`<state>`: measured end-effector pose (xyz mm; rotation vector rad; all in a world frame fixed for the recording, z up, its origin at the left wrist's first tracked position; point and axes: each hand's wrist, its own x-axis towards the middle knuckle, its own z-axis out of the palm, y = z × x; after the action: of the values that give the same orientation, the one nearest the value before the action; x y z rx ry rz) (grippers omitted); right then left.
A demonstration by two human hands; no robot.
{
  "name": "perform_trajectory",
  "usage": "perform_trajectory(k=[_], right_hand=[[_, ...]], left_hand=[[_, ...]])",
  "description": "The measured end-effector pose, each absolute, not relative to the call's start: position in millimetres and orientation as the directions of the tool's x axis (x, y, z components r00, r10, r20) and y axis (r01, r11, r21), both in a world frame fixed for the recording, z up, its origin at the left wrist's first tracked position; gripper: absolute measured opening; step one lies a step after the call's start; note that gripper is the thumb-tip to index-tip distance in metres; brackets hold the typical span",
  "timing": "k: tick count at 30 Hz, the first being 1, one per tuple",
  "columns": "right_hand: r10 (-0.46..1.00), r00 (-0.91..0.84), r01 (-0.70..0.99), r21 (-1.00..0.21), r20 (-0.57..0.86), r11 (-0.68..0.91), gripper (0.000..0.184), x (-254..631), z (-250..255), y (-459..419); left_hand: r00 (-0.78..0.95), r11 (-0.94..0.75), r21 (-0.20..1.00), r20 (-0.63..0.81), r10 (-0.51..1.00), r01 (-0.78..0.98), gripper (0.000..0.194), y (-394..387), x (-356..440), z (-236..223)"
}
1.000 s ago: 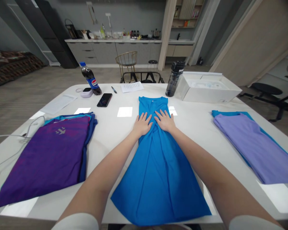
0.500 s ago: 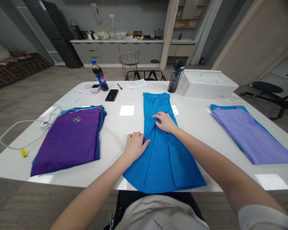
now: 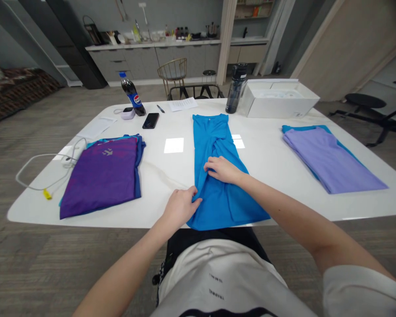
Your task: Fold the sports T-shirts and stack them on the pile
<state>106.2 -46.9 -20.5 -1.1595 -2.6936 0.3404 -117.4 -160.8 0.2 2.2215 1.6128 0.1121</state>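
A blue T-shirt (image 3: 214,204) lies lengthwise in front of me, its narrow collar end away from me and its wide hem near the table's front edge. Creases run down its middle. My left hand (image 3: 181,205) is at the shirt's lower left edge, thumb and fingers closed on the cloth there. Higher up and in the middle, my right hand (image 3: 223,170) rests on the shirt with curled fingers gathering a fold. Its fingertips are partly hidden against the fabric.
On the white table (image 3: 165,176), a purple shirt (image 3: 102,180) tops a folded stack at left, beside a cable (image 3: 36,156). A lilac garment (image 3: 330,156) lies at right. Behind stand a cola bottle (image 3: 132,94), phone (image 3: 151,120), dark bottle (image 3: 236,90) and white box (image 3: 280,101).
My right hand has slid down the shirt toward me. The shirt's lower left side has been drawn inward, and my left hand has closed at its edge. The view has tilted.
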Motion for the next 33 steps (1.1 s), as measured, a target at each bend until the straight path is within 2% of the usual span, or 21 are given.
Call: perform_trajectory(k=[3, 6, 9, 13, 16, 18, 22, 27, 30, 33], right_hand=[[0.769, -0.632, 0.715, -0.314, 0.091, 0.625, 0.018, 122, -17, -56], [0.807, -0.579, 0.739, -0.342, 0.117, 0.58, 0.02, 141, -17, -66], [0.832, -0.536, 0.753, -0.367, 0.139, 0.546, 0.022, 159, -22, -74], [0.842, -0.517, 0.746, -0.4, 0.155, 0.532, 0.02, 178, -34, -86], [0.825, -0.533, 0.708, -0.435, 0.187, 0.557, 0.022, 185, -44, -99], [0.801, -0.564, 0.686, -0.427, 0.2, 0.59, 0.024, 188, -50, -110], [0.778, -0.597, 0.706, -0.333, 0.195, 0.625, 0.034, 193, -58, -132], [0.775, -0.6, 0.7, -0.337, 0.201, 0.629, 0.036, 202, -59, -150], [0.77, -0.605, 0.668, -0.397, 0.203, 0.63, 0.033, 213, -55, -157], [0.754, -0.627, 0.567, -0.549, 0.195, 0.614, 0.024, 233, -50, -161]], left_hand=[[0.364, -0.253, 0.466, -0.165, 0.917, 0.848, 0.022, -177, -101, 10], [0.451, -0.317, 0.568, -0.11, 0.886, 0.76, 0.025, -187, -76, 14], [0.542, -0.396, 0.612, -0.064, 0.838, 0.684, 0.03, -195, -49, 12], [0.67, -0.455, 0.673, -0.082, 0.737, 0.583, 0.034, -197, -27, 2], [0.768, -0.51, 0.718, -0.051, 0.638, 0.472, 0.031, -182, -31, -11], [0.784, -0.571, 0.699, 0.025, 0.62, 0.43, 0.026, -164, -41, -22], [0.784, -0.707, 0.57, 0.167, 0.598, 0.418, 0.026, -139, -62, -51], [0.811, -0.797, 0.412, 0.197, 0.551, 0.442, 0.035, -143, -72, -68], [0.841, -0.813, 0.418, 0.179, 0.511, 0.406, 0.035, -148, -79, -64], [0.862, -0.768, 0.532, 0.13, 0.489, 0.356, 0.035, -150, -95, -55]])
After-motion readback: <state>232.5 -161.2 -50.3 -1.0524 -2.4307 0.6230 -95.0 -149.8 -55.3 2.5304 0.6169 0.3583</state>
